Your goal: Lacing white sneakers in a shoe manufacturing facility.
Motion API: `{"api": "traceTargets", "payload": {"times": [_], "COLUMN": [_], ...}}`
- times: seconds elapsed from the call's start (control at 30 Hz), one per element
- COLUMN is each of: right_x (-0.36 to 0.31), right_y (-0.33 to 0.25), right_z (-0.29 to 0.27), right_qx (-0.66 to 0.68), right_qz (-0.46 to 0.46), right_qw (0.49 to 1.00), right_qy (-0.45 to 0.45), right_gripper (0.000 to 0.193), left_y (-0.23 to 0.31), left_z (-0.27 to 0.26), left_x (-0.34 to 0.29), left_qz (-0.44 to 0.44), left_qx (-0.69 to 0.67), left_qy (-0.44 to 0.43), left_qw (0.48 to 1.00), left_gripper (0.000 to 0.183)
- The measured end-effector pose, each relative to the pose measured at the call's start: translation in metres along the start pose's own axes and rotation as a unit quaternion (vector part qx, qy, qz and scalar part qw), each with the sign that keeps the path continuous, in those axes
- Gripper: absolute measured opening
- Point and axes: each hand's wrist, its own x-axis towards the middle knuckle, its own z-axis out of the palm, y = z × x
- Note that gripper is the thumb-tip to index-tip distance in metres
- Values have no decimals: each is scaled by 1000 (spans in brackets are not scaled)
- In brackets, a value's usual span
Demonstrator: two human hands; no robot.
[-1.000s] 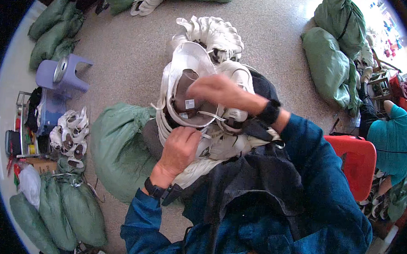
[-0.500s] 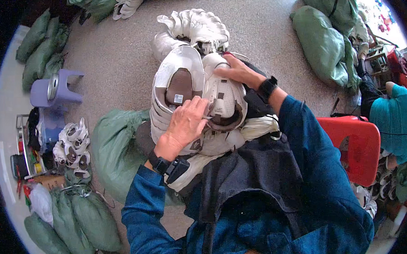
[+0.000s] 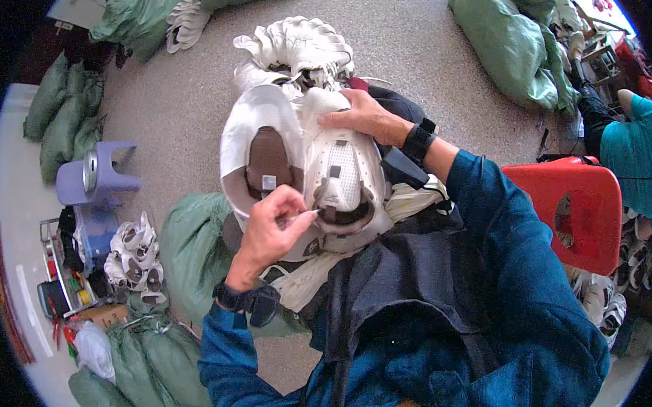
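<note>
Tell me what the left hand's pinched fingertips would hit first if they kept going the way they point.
The left hand points right, pinching something thin. Its fingertips would probably first meet the padded tongue of the white shoe upper, though depth is hard to judge.

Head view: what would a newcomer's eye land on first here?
The white shoe uppers at centre, held over the lap: the right hand steadies their top edge while the left hand pinches a thin white strand at the lower edge. Green sacks ring the floor, and a red stool stands at right.
</note>
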Motion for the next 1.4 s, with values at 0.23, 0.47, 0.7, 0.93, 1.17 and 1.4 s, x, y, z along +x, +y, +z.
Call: {"api": "traceTargets", "payload": {"times": [0.23,0.47,0.7,0.93,1.17,1.4], "right_x": [-36,-116,-93,-37,-55,-57], "right_y": [-127,-238,-163,-47,-50,-73], "right_z": [16,53,-7,-30,-48,-33], "right_qx": [-64,-239,-322,-228,-145,-397], "right_qz": [-272,-381,-352,-164,-135,-253], "right_qw": [956,882,849,948,975,852], "right_qy": [93,143,227,149,100,230], "right_gripper": [42,51,53,56,58,57], "left_y": [42,42,18,-15,-34,-10], "left_z": [-18,4,15,15,-1,9], "left_x": [-50,-83,-82,-5,91,100], "left_qz": [107,101,59,52,-83,30], "left_qx": [-279,-419,-213,11,-92,-193], "left_qy": [122,117,191,176,-40,144], "left_qw": [946,895,956,983,991,970], "left_gripper": [14,28,7,30,45,49]}}
